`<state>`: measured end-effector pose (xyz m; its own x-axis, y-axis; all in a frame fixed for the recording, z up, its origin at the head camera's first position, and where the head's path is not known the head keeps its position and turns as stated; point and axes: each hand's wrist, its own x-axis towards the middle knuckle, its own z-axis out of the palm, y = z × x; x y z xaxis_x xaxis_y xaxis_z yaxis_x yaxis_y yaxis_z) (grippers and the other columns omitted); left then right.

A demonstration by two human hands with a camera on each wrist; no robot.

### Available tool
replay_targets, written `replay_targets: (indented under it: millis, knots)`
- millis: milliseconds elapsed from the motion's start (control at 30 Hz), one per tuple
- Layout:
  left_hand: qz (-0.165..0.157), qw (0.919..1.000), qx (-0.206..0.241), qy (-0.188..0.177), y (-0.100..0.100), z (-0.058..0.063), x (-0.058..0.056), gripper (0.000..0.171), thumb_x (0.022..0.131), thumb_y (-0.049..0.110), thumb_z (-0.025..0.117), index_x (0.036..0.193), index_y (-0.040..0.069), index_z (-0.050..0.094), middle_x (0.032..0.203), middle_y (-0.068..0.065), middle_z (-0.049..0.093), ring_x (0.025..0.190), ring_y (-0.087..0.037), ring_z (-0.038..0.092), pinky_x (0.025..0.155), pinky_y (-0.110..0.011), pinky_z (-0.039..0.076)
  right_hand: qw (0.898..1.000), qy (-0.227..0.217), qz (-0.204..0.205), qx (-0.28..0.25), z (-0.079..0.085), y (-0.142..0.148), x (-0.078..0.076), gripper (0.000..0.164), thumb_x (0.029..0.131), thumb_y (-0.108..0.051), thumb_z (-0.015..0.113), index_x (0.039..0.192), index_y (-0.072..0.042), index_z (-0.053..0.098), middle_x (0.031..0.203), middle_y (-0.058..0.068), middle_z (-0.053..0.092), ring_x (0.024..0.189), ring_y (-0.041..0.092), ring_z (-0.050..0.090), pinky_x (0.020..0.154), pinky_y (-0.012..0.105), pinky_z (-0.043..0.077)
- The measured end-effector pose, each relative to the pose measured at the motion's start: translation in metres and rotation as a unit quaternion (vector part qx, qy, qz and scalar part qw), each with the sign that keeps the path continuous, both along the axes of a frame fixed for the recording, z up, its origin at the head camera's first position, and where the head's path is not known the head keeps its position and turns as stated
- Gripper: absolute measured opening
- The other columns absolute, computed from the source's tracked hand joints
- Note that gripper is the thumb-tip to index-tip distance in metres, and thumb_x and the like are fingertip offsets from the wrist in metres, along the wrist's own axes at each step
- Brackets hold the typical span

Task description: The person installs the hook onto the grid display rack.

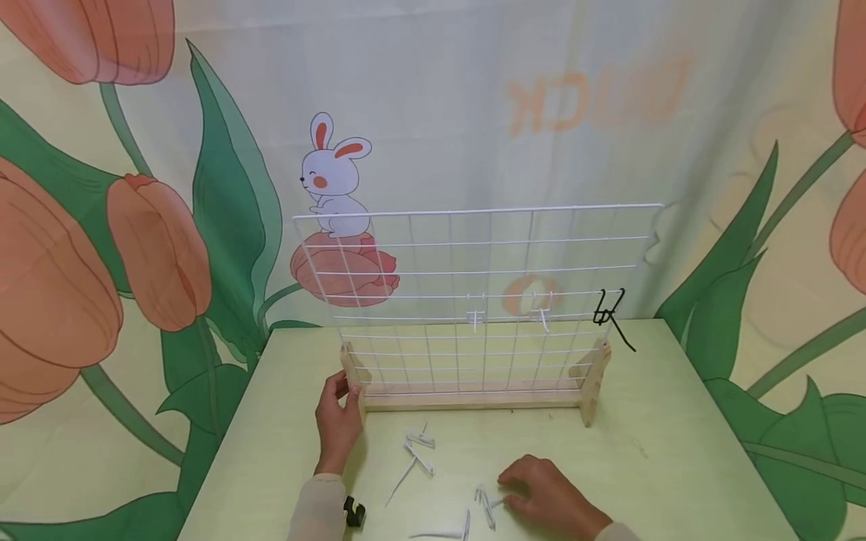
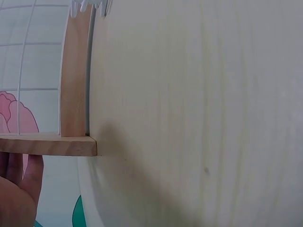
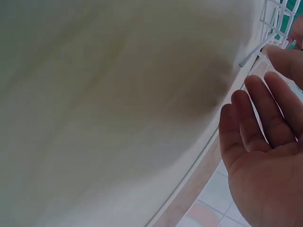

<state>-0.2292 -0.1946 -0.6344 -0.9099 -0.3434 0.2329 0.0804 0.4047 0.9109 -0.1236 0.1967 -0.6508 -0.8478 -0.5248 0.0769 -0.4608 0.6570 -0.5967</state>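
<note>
Head view: forward-down from above; wrist views: low, close, turned sideways; head, left wrist share wooden rail [image 1: 473, 403].

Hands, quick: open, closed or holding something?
Left hand: open, touching the wooden stand.
Right hand: open, fingers relaxed, at a white hook; contact unclear.

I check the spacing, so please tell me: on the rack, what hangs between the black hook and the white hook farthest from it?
In the head view, one more white hook hangs between them on the rack.
</note>
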Motion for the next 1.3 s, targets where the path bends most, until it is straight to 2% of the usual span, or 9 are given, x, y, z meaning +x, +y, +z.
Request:
replay_targets:
  millis: [200, 500, 733, 900, 1300]
  knots:
    - [-0.005, 1.0, 0.005, -0.001, 0.0, 0.001, 0.001, 0.037, 0.105, 0.01, 0.065, 0.141, 0.011, 0.058, 0.13, -0.017, 0.068, 0.126, -0.035, 0.064, 0.1, -0.056, 0.054, 1.0, -0.013, 0.004, 0.014, -0.001, -0.002, 0.001, 0.02, 0.09, -0.026, 0.084, 0.109, -0.021, 0.08, 0.105, -0.017, 0.071, 0.102, 0.005, 0.064, 0.094, 0.036, 0.055]
    - [-0.002, 1.0, 0.0, 0.001, 0.0, 0.002, 0.0, 0.036, 0.105, 0.011, 0.066, 0.141, 0.01, 0.058, 0.13, -0.017, 0.068, 0.126, -0.035, 0.065, 0.1, -0.057, 0.054, 0.998, 0.026, 0.039, 0.034, 0.002, -0.004, 0.0, 0.014, 0.091, -0.023, 0.083, 0.105, -0.022, 0.081, 0.101, -0.019, 0.07, 0.097, 0.002, 0.06, 0.09, 0.033, 0.054]
    - [-0.002, 1.0, 0.002, 0.001, 0.0, 0.002, 0.001, 0.037, 0.105, 0.011, 0.065, 0.141, 0.01, 0.058, 0.131, -0.018, 0.068, 0.127, -0.036, 0.064, 0.102, -0.057, 0.053, 0.997, 0.034, 0.063, 0.019, 0.005, -0.007, -0.001, 0.012, 0.091, -0.018, 0.083, 0.103, -0.021, 0.082, 0.098, -0.017, 0.073, 0.094, 0.001, 0.062, 0.086, 0.032, 0.054]
    - [0.001, 1.0, -0.002, 0.004, 0.0, 0.0, 0.0, 0.037, 0.104, 0.009, 0.066, 0.14, 0.01, 0.058, 0.13, -0.019, 0.068, 0.126, -0.037, 0.065, 0.102, -0.058, 0.053, 0.997, 0.032, 0.072, 0.006, 0.004, -0.009, -0.001, 0.01, 0.092, -0.017, 0.082, 0.101, -0.022, 0.083, 0.095, -0.018, 0.073, 0.092, -0.001, 0.061, 0.084, 0.03, 0.054]
    - [0.006, 0.9999, -0.002, 0.009, 0.001, 0.002, 0.001, 0.035, 0.104, 0.01, 0.067, 0.138, 0.011, 0.06, 0.129, -0.018, 0.069, 0.124, -0.038, 0.066, 0.102, -0.059, 0.053, 0.995, 0.024, 0.091, 0.031, 0.001, -0.015, -0.003, 0.004, 0.097, -0.021, 0.078, 0.097, -0.022, 0.082, 0.093, -0.016, 0.069, 0.091, -0.004, 0.057, 0.08, 0.023, 0.054]
